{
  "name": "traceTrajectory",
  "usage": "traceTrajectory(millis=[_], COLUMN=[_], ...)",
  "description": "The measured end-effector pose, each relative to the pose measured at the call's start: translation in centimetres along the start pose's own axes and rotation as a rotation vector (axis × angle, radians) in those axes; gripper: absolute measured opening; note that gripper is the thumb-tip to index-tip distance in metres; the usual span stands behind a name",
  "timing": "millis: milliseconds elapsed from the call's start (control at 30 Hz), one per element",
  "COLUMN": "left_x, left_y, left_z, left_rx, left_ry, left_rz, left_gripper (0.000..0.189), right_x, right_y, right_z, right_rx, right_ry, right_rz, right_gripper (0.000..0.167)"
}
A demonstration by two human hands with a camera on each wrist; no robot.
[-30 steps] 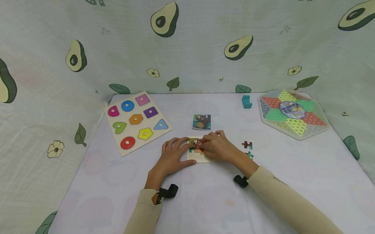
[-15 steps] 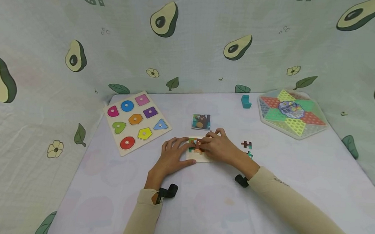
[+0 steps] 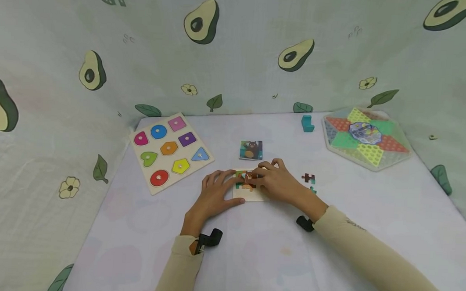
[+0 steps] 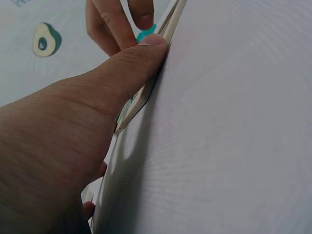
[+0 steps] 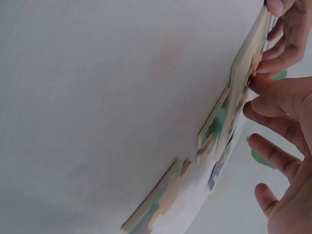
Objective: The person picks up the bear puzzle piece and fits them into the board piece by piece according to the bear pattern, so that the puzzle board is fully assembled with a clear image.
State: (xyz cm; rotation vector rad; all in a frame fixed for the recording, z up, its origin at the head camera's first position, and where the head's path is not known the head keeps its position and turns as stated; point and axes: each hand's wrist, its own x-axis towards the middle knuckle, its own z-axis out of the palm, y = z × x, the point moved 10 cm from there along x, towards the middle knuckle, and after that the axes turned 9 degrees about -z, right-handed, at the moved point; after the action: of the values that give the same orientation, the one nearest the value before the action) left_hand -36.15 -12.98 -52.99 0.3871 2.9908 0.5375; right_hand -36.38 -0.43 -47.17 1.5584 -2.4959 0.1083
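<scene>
A small wooden jigsaw puzzle board (image 3: 254, 198) lies on the table before me, partly filled with a brown bear picture. My left hand (image 3: 216, 194) rests over its left side, fingers spread and index fingertip on the picture. In the left wrist view, the left thumb (image 4: 131, 63) lies along the board's near edge. My right hand (image 3: 280, 183) reaches in from the right, pinching a puzzle piece (image 3: 253, 185) against the board between thumb and index finger; the fingertips hide much of it. Its other fingers lift away. Two loose puzzle pieces (image 3: 308, 178) lie right of the board.
Behind the board sits a square bear picture (image 3: 251, 150). A peg board (image 3: 172, 153) with coloured shapes lies at left. At the back right are a teal block (image 3: 307, 124) and a hexagonal Chinese checkers board (image 3: 367, 139). Avocado-print cloth (image 3: 236, 75) hangs behind the table.
My right hand has shifted slightly back and right, its fingertips staying over the picture. The left hand holds its place on the board. The head view has tilted a little.
</scene>
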Motion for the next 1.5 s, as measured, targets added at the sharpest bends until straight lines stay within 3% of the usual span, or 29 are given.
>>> traceTrajectory(millis=[200,600,833,1100,1233,1500], left_x=[0.1,0.1,-0.2,-0.4,-0.4,-0.6], left_y=[0.3,0.1,0.5,0.8,1.1,1.4], left_z=[-0.6,-0.3,-0.4,-0.3,-0.2,-0.1], left_rx=[0.009,0.017,-0.028,0.021,0.051,0.016], left_ry=[0.01,-0.014,-0.009,0.007,0.008,0.005], left_rz=[-0.004,-0.02,-0.01,0.01,0.03,0.036], left_gripper=[0.068,0.07,0.064,0.069,0.063,0.058], right_x=[0.3,-0.2,-0.6,-4.0,-6.4,-10.6], right_y=[-0.6,-1.1,0.0,2.9,4.4,6.3], right_z=[-0.7,0.4,0.4,-3.6,-4.9,-5.6], right_rx=[-0.021,0.018,0.189,0.349,0.338,0.304], right_ry=[0.011,-0.049,-0.044,0.129,0.178,0.226], right_rz=[0.004,0.066,0.143,0.22,0.249,0.313], right_gripper=[0.027,0.032,0.037,0.023,0.019,0.021])
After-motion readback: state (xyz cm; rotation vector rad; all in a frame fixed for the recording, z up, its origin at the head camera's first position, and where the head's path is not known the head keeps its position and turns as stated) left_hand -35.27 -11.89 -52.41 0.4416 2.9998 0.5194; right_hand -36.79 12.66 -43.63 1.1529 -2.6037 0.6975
